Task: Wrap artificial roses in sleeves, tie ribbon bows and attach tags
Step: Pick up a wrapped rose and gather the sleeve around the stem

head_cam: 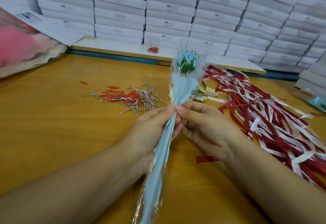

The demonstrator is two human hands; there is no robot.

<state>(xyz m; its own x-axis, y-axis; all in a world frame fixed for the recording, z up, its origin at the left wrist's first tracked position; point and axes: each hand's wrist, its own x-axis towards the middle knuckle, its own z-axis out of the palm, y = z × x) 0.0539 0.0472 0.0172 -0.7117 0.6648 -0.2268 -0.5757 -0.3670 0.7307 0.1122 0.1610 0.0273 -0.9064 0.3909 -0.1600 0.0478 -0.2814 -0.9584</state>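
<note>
A light blue artificial rose (188,59) with green leaves stands wrapped in a clear and light blue sleeve (183,89), tilted away from me over the wooden table (53,126). My left hand (151,128) grips the gathered sleeve around the stem from the left. My right hand (202,126) pinches the same gathered neck from the right, thumb tips almost touching. Whether a wire tie sits between the fingertips is too small to tell. Red and white ribbons (275,117) lie in a heap to the right. Small paper tags (202,93) lie behind the sleeve.
Silver wire twist ties (141,98) and red paper clips (114,94) are scattered left of the rose. White boxes (169,11) are stacked along the back. A pink bundle in a plastic bag (23,45) sits at far left. Another blue rose (319,100) peeks in at right.
</note>
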